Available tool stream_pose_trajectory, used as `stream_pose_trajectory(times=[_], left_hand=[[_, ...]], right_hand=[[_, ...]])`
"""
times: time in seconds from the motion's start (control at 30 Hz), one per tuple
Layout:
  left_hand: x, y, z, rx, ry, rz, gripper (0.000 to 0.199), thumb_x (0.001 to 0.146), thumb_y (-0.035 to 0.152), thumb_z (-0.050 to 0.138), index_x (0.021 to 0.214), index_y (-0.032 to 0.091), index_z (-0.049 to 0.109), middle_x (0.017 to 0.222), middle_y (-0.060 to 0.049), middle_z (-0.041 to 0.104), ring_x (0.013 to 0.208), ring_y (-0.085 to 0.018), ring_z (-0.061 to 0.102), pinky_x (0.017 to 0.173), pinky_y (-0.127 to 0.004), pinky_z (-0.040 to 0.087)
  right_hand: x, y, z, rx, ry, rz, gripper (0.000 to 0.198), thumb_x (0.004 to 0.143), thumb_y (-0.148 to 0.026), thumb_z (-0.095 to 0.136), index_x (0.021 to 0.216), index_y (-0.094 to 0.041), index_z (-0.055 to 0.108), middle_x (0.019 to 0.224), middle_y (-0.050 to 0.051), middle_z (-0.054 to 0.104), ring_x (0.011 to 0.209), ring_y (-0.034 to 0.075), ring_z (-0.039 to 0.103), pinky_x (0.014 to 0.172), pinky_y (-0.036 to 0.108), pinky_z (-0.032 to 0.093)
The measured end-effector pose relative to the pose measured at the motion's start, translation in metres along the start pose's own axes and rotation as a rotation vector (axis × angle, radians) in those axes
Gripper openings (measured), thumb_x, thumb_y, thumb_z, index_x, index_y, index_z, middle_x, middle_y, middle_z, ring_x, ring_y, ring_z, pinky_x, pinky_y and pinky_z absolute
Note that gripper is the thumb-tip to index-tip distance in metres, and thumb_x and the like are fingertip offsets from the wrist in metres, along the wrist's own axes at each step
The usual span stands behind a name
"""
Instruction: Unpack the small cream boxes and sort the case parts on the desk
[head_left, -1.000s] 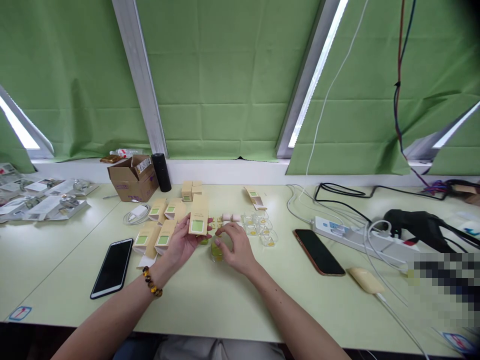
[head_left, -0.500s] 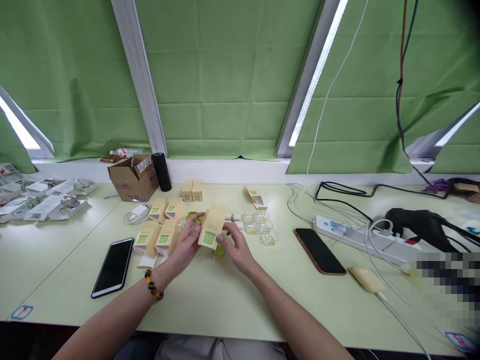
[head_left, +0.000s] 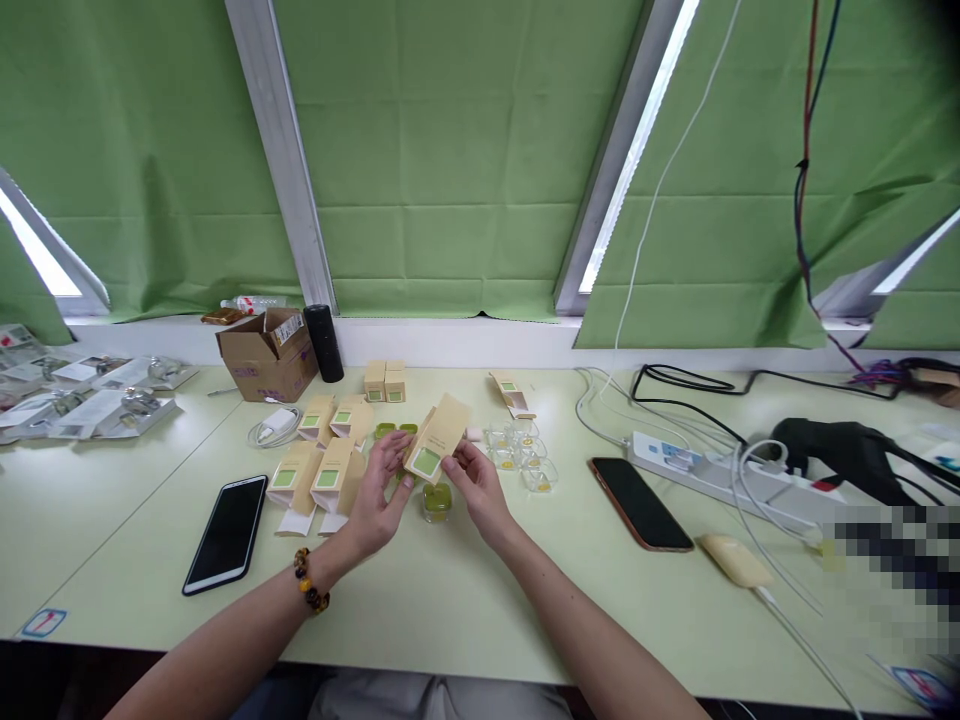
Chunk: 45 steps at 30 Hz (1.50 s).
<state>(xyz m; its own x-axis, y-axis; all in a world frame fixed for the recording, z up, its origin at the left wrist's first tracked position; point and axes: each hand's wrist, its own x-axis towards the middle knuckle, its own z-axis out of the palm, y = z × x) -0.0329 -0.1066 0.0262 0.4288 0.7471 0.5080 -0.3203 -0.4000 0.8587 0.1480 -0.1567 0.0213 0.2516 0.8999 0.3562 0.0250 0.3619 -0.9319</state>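
A small cream paper box (head_left: 439,437) with a green window is held tilted above the table. My right hand (head_left: 480,490) pinches its lower right edge between thumb and fingers. At its left side my left hand (head_left: 382,500) has its fingers curled against the box, partly behind it. Directly below stands a clear square jar (head_left: 436,503) with a green lid. More green lids (head_left: 386,430) show behind my left hand. Several open cream boxes (head_left: 337,472) stand to the left, flaps hanging out. Clear empty-looking jars (head_left: 529,452) are grouped on the right.
A phone (head_left: 226,535) lies at left, another phone (head_left: 640,503) at right beside a power strip (head_left: 720,480) with cables. Further back are a cardboard box (head_left: 270,360), a black cylinder (head_left: 323,345), closed small boxes (head_left: 385,381) and a flattened box (head_left: 513,396).
The paper box has tilted clockwise and shifted slightly right and up. My left thumb has come off its front, and the jar below shows more fully.
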Motion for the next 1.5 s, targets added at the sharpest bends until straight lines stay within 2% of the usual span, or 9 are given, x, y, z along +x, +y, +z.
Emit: stream_pose_trajectory(times=[0.1, 0.27, 0.4, 0.77, 0.93, 1.13, 1.23, 1.37, 1.5], left_hand=[[0.0002, 0.0011, 0.0018, -0.002, 0.023, -0.02, 0.06, 0.09, 0.028, 0.075, 0.144, 0.025, 0.049, 0.144, -0.015, 0.057, 0.138, -0.032, 0.054, 0.12, -0.048, 0.04], [0.0014, 0.0018, 0.0023, 0.033, -0.01, -0.015, 0.057, 0.094, 0.028, 0.069, 0.145, 0.026, 0.043, 0.143, -0.015, 0.057, 0.137, -0.031, 0.055, 0.119, -0.05, 0.04], [0.002, 0.0017, 0.0017, 0.011, -0.001, -0.033, 0.057, 0.093, 0.029, 0.071, 0.144, 0.025, 0.045, 0.142, -0.015, 0.058, 0.135, -0.031, 0.056, 0.117, -0.049, 0.042], [0.0042, 0.0029, 0.0018, 0.063, 0.014, -0.021, 0.051, 0.091, 0.027, 0.07, 0.138, 0.024, 0.051, 0.137, -0.014, 0.058, 0.133, -0.031, 0.055, 0.115, -0.047, 0.042], [0.0046, 0.0032, 0.0016, 0.036, 0.02, -0.045, 0.056, 0.084, 0.019, 0.072, 0.136, 0.024, 0.052, 0.134, -0.013, 0.06, 0.131, -0.031, 0.057, 0.116, -0.049, 0.041], [0.0, 0.0018, 0.0014, 0.054, -0.017, -0.074, 0.063, 0.081, 0.006, 0.06, 0.139, 0.025, 0.047, 0.138, -0.012, 0.06, 0.138, -0.03, 0.053, 0.119, -0.05, 0.039], [0.0004, 0.0039, 0.003, 0.093, 0.0, -0.073, 0.058, 0.084, 0.011, 0.064, 0.138, 0.026, 0.05, 0.137, -0.012, 0.061, 0.136, -0.031, 0.054, 0.117, -0.049, 0.04], [0.0021, 0.0053, 0.0043, 0.28, 0.039, -0.028, 0.052, 0.085, 0.024, 0.075, 0.135, 0.025, 0.058, 0.132, -0.012, 0.063, 0.125, -0.032, 0.058, 0.112, -0.048, 0.044], [0.0024, 0.004, 0.0027, 0.358, 0.047, 0.007, 0.049, 0.088, 0.032, 0.075, 0.134, 0.025, 0.061, 0.131, -0.012, 0.065, 0.12, -0.031, 0.06, 0.11, -0.049, 0.046]], right_hand=[[-0.0002, 0.0006, 0.0027, -0.026, 0.004, 0.017, 0.049, 0.089, -0.065, 0.068, 0.114, -0.024, 0.067, 0.114, 0.01, 0.074, 0.104, 0.027, 0.068, 0.094, 0.042, 0.055], [0.0002, 0.0007, 0.0046, -0.041, 0.013, 0.032, 0.047, 0.089, -0.064, 0.067, 0.112, -0.023, 0.066, 0.109, 0.009, 0.075, 0.101, 0.027, 0.068, 0.093, 0.042, 0.055], [0.0004, -0.0009, 0.0048, -0.07, 0.017, 0.04, 0.048, 0.088, -0.063, 0.068, 0.113, -0.023, 0.066, 0.107, 0.009, 0.076, 0.1, 0.027, 0.069, 0.09, 0.041, 0.056], [0.0001, -0.0071, 0.0071, -0.127, 0.028, 0.036, 0.035, 0.086, -0.045, 0.071, 0.111, -0.021, 0.066, 0.104, 0.008, 0.079, 0.094, 0.023, 0.07, 0.086, 0.037, 0.048], [0.0004, -0.0045, 0.006, -0.087, 0.043, 0.055, 0.041, 0.083, -0.05, 0.076, 0.11, -0.021, 0.069, 0.099, 0.008, 0.079, 0.091, 0.024, 0.071, 0.086, 0.039, 0.052], [0.0024, -0.0039, 0.0036, 0.095, 0.043, 0.134, 0.044, 0.083, -0.061, 0.075, 0.105, -0.023, 0.071, 0.098, 0.007, 0.079, 0.093, 0.027, 0.075, 0.09, 0.041, 0.058], [0.0028, -0.004, 0.0039, 0.115, 0.042, 0.138, 0.046, 0.081, -0.062, 0.077, 0.105, -0.023, 0.07, 0.098, 0.008, 0.079, 0.094, 0.027, 0.075, 0.091, 0.043, 0.058], [0.0026, -0.0021, 0.0049, 0.089, 0.04, 0.143, 0.052, 0.08, -0.066, 0.076, 0.107, -0.023, 0.068, 0.1, 0.009, 0.079, 0.096, 0.028, 0.075, 0.089, 0.042, 0.058], [0.0036, 0.0011, 0.0044, 0.101, 0.039, 0.142, 0.053, 0.079, -0.067, 0.077, 0.107, -0.023, 0.067, 0.1, 0.009, 0.079, 0.096, 0.028, 0.075, 0.088, 0.042, 0.058]])
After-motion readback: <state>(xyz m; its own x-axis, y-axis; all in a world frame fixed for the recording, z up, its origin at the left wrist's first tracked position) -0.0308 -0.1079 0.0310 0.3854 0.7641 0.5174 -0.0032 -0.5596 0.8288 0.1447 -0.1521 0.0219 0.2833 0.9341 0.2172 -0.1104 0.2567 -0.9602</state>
